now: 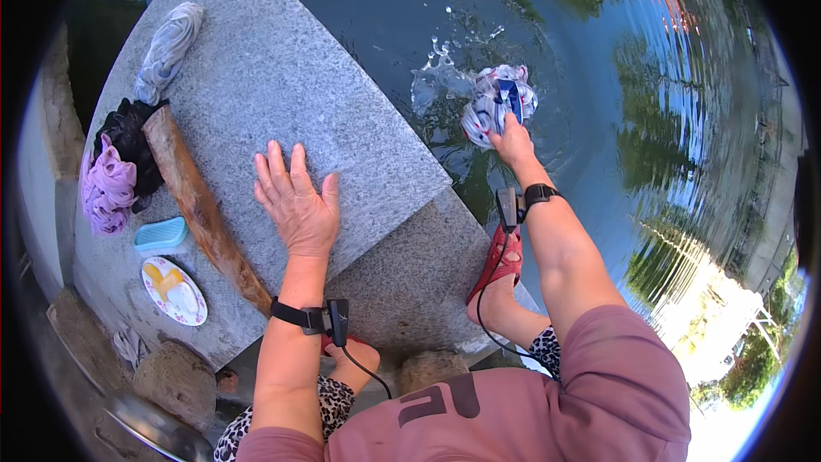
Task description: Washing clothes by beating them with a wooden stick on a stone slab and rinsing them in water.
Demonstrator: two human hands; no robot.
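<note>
See purple cloth (109,186) and black cloth (128,141) bunched at far left on the stone slab (359,128), then brush (161,233), twisted grey cloth (168,53), dish (190,311) and wooden bat (198,205), all unheld; cannot tell washed from unwashed. Note left hand (299,198) spread, empty, over slab; right hand (513,144) gripping pale patterned cloth (494,101), partly in water (581,103), seemingly midway through wetting, not wrung.

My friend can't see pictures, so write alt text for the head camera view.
A person's right hand grips a bunched white-and-blue cloth amid splashing blue water, while the left hand is spread over a grey stone slab. On the slab lie a curved brown wooden stick, grey, black and purple cloth bundles, a turquoise brush and a white oval plate.
</note>
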